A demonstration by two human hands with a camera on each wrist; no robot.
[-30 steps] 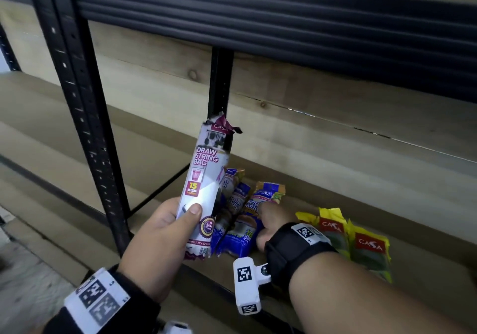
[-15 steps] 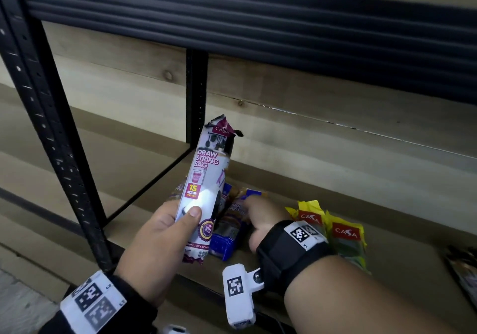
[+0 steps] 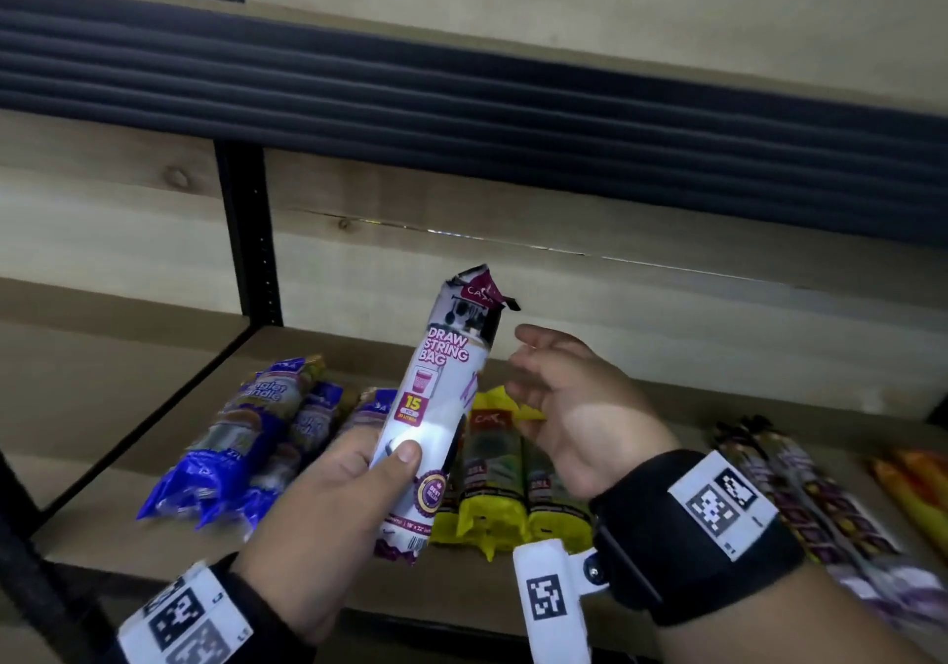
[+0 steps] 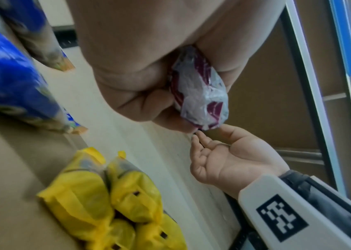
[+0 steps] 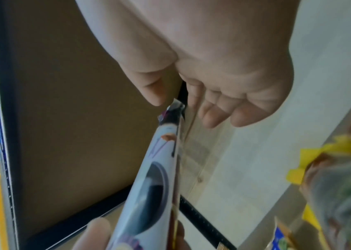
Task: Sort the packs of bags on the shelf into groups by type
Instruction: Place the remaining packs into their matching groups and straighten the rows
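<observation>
l hand [image 3: 328,504] grips white pack [image 3: 436,407] upright; r hand [image 3: 574,407] loose beside.

The drawstring pack [image 3: 445,409] is white with maroon ends and pink lettering. Blue packs [image 3: 233,450] lie left, yellow ones [image 3: 492,504] with red labels beside them. Wristbands [image 3: 703,535] are black with black-and-white square codes. The shelf [image 3: 128,514] is tan.
</observation>
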